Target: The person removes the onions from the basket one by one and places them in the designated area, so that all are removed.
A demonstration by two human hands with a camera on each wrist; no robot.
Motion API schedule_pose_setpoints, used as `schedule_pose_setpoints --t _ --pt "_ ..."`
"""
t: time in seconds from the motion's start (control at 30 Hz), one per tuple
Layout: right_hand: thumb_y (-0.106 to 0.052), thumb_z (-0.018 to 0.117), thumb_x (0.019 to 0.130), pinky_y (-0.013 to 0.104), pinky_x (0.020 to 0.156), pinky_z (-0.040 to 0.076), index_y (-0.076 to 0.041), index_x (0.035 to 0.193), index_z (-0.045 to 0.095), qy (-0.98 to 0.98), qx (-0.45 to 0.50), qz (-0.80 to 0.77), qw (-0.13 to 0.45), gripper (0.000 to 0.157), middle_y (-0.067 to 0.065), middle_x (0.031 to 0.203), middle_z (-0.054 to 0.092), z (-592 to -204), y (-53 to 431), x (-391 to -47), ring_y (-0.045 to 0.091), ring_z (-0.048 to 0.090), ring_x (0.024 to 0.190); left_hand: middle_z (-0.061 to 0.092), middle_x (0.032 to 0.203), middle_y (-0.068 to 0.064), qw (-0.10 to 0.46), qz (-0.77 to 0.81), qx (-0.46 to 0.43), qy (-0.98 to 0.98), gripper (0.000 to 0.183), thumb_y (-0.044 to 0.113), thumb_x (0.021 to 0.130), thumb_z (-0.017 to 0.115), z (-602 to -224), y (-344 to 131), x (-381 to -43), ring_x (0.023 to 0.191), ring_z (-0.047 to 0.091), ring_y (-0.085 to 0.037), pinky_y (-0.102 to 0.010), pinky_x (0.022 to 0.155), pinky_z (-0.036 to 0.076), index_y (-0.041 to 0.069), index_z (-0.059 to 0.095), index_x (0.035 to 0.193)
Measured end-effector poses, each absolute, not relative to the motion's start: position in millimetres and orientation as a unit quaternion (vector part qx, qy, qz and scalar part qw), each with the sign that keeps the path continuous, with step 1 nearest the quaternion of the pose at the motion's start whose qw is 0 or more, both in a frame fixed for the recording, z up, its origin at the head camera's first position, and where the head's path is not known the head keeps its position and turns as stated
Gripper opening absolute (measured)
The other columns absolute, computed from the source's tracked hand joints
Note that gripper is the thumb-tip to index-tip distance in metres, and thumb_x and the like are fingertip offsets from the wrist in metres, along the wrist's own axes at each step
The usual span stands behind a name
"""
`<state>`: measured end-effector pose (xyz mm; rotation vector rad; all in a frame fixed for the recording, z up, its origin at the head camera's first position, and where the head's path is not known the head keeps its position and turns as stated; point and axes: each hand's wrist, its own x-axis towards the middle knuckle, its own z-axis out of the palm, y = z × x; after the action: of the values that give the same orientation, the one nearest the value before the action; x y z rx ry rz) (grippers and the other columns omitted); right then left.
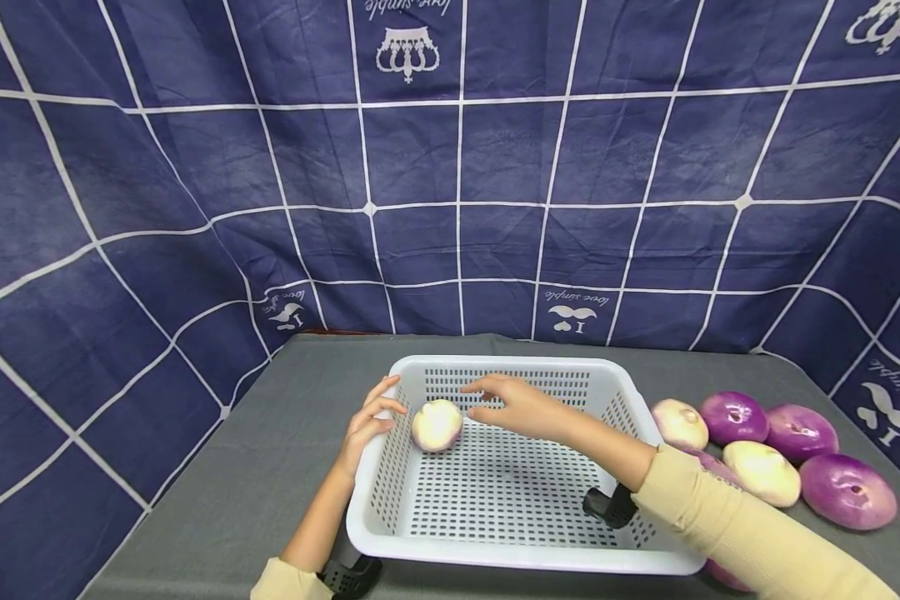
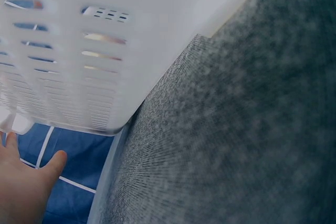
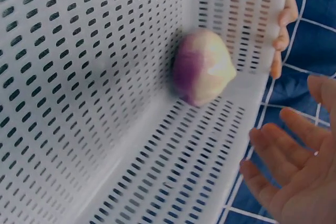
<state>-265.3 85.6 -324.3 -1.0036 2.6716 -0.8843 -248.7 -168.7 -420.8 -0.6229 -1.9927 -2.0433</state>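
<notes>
A white perforated plastic basket (image 1: 510,475) stands on the grey table. One white-and-purple turnip (image 1: 437,426) lies inside, in its far left corner; the right wrist view shows the purple side of this turnip (image 3: 203,67). My left hand (image 1: 365,429) holds the basket's left rim, fingers bent over the edge, with the thumb outside the wall in the left wrist view. Above the basket, just right of the turnip, hovers my right hand (image 1: 513,406). Its fingers are spread and loosely bent, with nothing between them and apart from the turnip.
Several more turnips (image 1: 762,473) lie on the table to the right of the basket, some purple side up, others white side up. My right sleeve (image 1: 750,517) covers part of this group. A blue checked cloth (image 1: 510,158) hangs behind the grey table (image 1: 270,467) and along its sides.
</notes>
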Motion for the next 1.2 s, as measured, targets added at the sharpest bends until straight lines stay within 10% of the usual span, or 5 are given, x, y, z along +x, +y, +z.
schedule_pose_setpoints --t 0.53,0.8,1.07,1.2 --pt "-0.03 0.053 0.088 0.049 0.104 0.031 -0.008 0.131 0.046 0.857 -0.405 -0.298 0.112 0.048 0.012 0.136 0.045 -363 59 -303 0.029 0.039 0.128 0.026 0.143 -0.016 0.104 -0.699 -0.213 -0.675 0.025 -0.002 0.074 0.038 -419 -169 -248 0.14 -0.004 -0.028 -0.009 0.101 0.019 -0.017 0.049 0.09" --pt "-0.03 0.055 0.087 0.05 0.106 0.028 -0.009 0.132 0.045 0.853 -0.401 -0.306 0.133 0.051 0.012 0.14 0.041 -366 50 -307 0.029 0.034 0.132 0.025 0.144 -0.017 0.096 -0.696 -0.205 -0.681 0.025 -0.002 0.073 0.038 -418 -168 -248 0.14 -0.003 -0.027 -0.029 0.107 0.013 -0.013 0.053 0.09" --pt "-0.028 0.058 0.085 0.048 0.106 0.029 -0.01 0.134 0.043 0.842 -0.405 -0.322 0.153 0.054 0.011 0.14 0.04 -377 45 -314 0.029 0.035 0.131 0.026 0.144 -0.018 0.103 -0.693 -0.216 -0.68 0.027 -0.002 0.074 0.037 -419 -169 -248 0.14 -0.004 -0.029 -0.008 0.101 0.021 -0.02 0.048 0.092" --pt "-0.028 0.058 0.086 0.047 0.106 0.03 -0.012 0.135 0.042 0.837 -0.406 -0.327 0.168 0.054 0.01 0.142 0.037 -381 43 -314 0.028 0.033 0.132 0.028 0.143 -0.013 0.099 -0.696 -0.213 -0.679 0.025 -0.002 0.075 0.038 -419 -168 -248 0.14 -0.004 -0.028 -0.023 0.109 0.016 -0.016 0.051 0.091"
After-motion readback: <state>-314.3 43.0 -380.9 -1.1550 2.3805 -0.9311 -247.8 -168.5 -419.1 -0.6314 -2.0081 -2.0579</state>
